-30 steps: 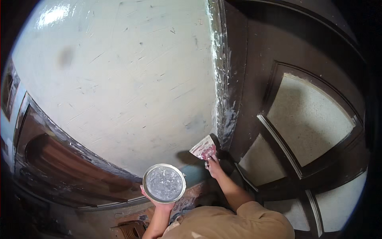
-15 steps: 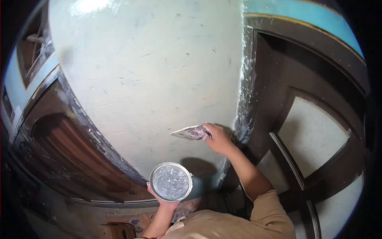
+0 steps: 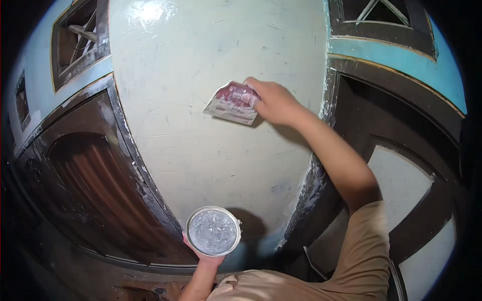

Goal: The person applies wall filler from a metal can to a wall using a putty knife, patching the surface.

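My right hand [image 3: 275,102] is closed around a flat, wide scraper [image 3: 232,104] with a reddish upper part and a pale, smeared blade. The scraper is tilted in front of the pale wall [image 3: 173,150]; whether its whole edge touches the wall I cannot tell. Low in the middle, my left hand [image 3: 211,260] grips a round metal can [image 3: 214,207] from below and the side, with most of its fingers hidden. Grey-white paste [image 3: 215,232] shows inside the can, streaked and uneven. Dark nicks and scratches mark the wall.
A dark wooden door [image 3: 90,185] with a whitish-smeared frame stands to the left. Another dark door [image 3: 411,125] with pale panels lies on the right, close to my right arm. Above the doors are framed openings [image 3: 381,15] and bright blue paint [image 3: 381,52].
My right hand has lifted the scraper higher up the wall, and the blade now faces more toward me. The view has tilted upward. My left hand still holds the can low down.
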{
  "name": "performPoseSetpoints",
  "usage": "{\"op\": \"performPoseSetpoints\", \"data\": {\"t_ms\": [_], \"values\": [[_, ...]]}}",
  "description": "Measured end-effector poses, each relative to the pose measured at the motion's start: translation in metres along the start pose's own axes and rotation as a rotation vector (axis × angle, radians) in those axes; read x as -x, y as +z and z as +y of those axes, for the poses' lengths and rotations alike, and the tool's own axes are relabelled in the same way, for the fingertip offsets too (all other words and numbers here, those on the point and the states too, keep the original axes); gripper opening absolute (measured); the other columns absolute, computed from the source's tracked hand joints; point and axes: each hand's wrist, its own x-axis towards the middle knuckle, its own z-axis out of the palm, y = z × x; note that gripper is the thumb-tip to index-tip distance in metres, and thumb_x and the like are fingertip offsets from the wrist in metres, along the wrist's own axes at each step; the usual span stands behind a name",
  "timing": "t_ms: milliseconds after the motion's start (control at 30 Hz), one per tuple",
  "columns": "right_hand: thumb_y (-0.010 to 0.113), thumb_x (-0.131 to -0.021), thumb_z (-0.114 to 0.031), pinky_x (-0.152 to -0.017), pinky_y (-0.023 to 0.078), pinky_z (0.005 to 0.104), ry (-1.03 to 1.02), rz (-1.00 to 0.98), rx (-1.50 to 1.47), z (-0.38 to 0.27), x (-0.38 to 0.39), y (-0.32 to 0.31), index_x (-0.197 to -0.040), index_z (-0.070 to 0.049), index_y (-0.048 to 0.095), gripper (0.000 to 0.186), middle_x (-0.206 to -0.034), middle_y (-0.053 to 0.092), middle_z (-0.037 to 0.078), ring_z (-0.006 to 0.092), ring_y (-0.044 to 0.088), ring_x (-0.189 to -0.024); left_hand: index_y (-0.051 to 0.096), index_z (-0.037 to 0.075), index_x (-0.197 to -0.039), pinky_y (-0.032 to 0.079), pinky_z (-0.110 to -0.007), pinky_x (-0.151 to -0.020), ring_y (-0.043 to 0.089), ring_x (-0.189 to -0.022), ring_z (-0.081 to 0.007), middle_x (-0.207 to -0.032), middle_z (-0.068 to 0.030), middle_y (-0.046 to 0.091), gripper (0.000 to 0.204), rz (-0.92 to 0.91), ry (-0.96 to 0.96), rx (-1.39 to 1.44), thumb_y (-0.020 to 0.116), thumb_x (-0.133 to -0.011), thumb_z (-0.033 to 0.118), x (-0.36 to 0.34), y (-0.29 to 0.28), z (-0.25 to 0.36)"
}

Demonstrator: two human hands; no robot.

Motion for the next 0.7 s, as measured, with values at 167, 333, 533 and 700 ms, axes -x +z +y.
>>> {"op": "performPoseSetpoints", "data": {"t_ms": [167,333,533,700], "values": [[0.055,-0.090,-0.017,-0.081,0.049,0.0478,0.132,0.205,0.207,0.038,-0.038,-0.065,-0.119,-0.010,0.053,0.031,-0.101,0.066,0.021,0.0405,0.063,-0.095,0.041,0.017,-0.144,0.037,-0.070,-0.100,0.044,-0.127,-0.0484,-0.145,-0.0178,0.043,0.098,0.020,0.093,-0.064,0.048,-0.072,0.084,-0.001,-0.025,-0.007],[0.054,-0.092,-0.019,-0.083,0.049,0.0409,0.106,0.548,0.036,0.090,-0.046,-0.140,-0.123,-0.003,0.052,0.035,-0.100,0.066,0.021,0.0369,0.064,-0.093,0.041,0.017,-0.144,0.039,-0.069,-0.100,0.046,-0.125,-0.0505,-0.144,-0.0185,0.044,0.100,-0.050,0.122,-0.150,0.046,-0.071,0.085,-0.003,-0.011,-0.015],[0.052,-0.095,-0.027,-0.085,0.048,0.0416,-0.137,0.190,0.035,0.024,-0.033,-0.097,-0.121,-0.005,0.052,0.034,-0.104,0.065,0.024,0.0407,0.062,-0.095,0.044,0.015,-0.142,0.039,-0.066,-0.101,0.046,-0.124,-0.0520,-0.142,-0.0181,0.047,0.096,-0.049,0.117,-0.125,0.048,-0.073,0.083,-0.009,-0.012,-0.018],[0.050,-0.093,-0.022,-0.085,0.047,0.0481,-0.027,-0.058,0.396,0.011,-0.034,-0.062,-0.126,-0.008,0.047,0.036,-0.109,0.062,0.027,0.0449,0.058,-0.102,0.044,0.015,-0.142,0.040,-0.066,-0.100,0.047,-0.123,-0.0511,-0.142,-0.0193,0.047,0.096,0.037,0.101,0.090,0.044,-0.074,0.083,-0.006,-0.002,-0.017]]}}
